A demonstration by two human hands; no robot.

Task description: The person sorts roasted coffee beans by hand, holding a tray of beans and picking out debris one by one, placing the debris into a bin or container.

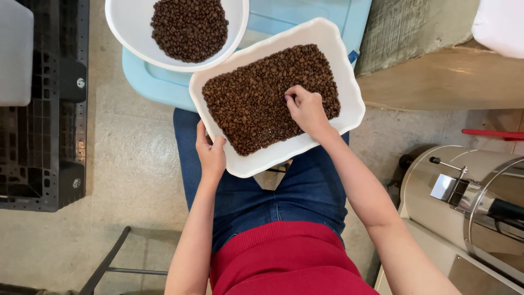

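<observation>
**Hands in the roasted coffee beans, tray on the lap**

So here's the view from above. A white rectangular tray with a wavy rim (349, 104) sits tilted across the person's lap, on blue jeans (305, 191), and it's filled with a flat layer of dark brown roasted coffee beans (251, 104). The far end of the tray overlaps a light blue plastic lid (158, 82) further out.

The left hand (210, 153) grips the near left edge of the tray, thumb on top of the rim and the other fingers curled underneath, so it's clamped on the tray. The right hand (307, 109) is down in the beans toward the right side of the pile, fingers bunched together with the tips pinched right at the bean surface. Can't tell whether there's actually a bean between the fingertips, too small to see.

Just beyond the tray, upper left, a round white bowl (232, 22) holds a smaller heap of the same kind of beans and rests on the blue lid, its rim right beside the tray's corner.

Other stuff around: a black plastic pallet (49, 136) on the concrete floor to the left, a shiny metal drum-shaped machine (436, 186) at the right, and the person's red top (289, 262) at the bottom.
</observation>
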